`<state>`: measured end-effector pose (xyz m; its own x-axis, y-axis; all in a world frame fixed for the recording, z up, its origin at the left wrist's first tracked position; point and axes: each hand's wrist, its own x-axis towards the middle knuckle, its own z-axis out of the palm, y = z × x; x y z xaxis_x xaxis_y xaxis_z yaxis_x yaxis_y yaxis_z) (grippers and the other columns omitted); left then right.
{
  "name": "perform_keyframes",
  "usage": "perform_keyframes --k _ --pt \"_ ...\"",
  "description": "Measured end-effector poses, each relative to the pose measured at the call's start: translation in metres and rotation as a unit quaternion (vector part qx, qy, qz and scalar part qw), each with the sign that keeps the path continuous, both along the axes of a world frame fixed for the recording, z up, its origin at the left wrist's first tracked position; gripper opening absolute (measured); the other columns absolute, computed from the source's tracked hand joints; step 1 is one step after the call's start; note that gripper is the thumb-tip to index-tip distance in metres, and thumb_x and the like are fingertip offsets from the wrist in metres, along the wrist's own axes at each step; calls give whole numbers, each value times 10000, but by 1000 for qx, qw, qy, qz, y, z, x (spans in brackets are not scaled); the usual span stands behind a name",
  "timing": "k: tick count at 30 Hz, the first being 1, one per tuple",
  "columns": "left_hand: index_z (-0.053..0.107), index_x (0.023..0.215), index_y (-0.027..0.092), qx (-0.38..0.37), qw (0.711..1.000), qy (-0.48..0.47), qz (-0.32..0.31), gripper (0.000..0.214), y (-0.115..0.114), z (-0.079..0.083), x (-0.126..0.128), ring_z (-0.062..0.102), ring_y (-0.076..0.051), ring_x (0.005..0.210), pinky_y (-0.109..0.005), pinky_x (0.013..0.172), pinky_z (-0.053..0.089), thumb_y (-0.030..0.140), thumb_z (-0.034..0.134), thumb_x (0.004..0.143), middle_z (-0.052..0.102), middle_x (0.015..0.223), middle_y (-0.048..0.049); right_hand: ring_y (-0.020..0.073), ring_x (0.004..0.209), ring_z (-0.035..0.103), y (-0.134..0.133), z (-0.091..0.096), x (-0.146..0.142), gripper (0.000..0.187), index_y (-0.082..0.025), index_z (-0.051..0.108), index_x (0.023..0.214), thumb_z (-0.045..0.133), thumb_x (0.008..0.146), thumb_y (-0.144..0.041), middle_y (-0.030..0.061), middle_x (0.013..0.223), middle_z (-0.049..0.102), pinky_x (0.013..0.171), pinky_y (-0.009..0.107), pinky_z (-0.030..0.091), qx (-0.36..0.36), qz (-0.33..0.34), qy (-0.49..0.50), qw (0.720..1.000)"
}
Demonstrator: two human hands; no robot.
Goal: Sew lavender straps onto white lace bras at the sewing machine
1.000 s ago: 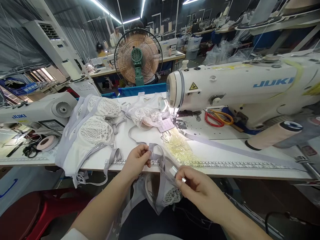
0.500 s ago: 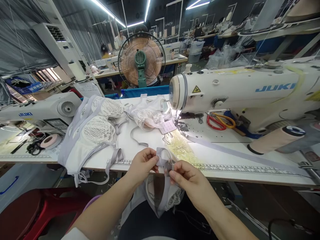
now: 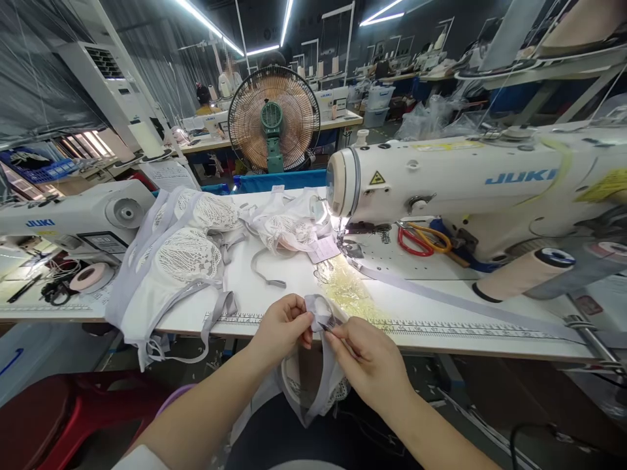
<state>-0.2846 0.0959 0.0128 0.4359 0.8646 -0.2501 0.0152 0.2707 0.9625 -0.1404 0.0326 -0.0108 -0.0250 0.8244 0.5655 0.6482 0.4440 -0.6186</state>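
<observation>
My left hand and my right hand pinch a folded grey strap between them at the near edge of the white sewing table. The strap belongs to a white lace bra that hangs down from my hands into my lap. Both hands are closed on the strap, fingertips almost touching. Just beyond them lies a heap of small clear yellowish parts.
A white JUKI sewing machine stands at the right, with red and yellow scissors under its arm and a long grey strap feeding from its needle. A stack of white lace bras lies left. A fan stands behind.
My hands have come together: the right hand rose from below the table edge to meet the left, and the strap is now folded into a small loop between the fingertips.
</observation>
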Motion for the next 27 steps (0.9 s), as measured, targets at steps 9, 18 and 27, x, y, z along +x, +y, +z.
perform_keyframes --k 9,18,27 --pt "457 658 173 -16 999 -31 32 193 -1 -2 0 391 -51 371 -165 357 342 278 618 648 464 446 72 129 484 352 11 2 9 350 -196 394 507 383 848 -121 0 491 392 471 266 227 128 -65 -231 962" --pt "550 713 139 -27 998 -31 42 240 1 -5 -7 456 -45 461 -170 452 401 326 682 639 524 589 30 113 575 466 10 25 30 122 -194 434 730 426 852 -193 2 661 486 495 211 382 -28 10 -54 998" --pt "569 737 144 -27 998 -30 41 297 -1 -6 -8 463 -58 488 -182 449 393 374 713 618 518 632 24 157 665 549 17 16 16 188 -179 549 863 377 831 -112 57 765 563 542 257 433 0 0 -58 998"
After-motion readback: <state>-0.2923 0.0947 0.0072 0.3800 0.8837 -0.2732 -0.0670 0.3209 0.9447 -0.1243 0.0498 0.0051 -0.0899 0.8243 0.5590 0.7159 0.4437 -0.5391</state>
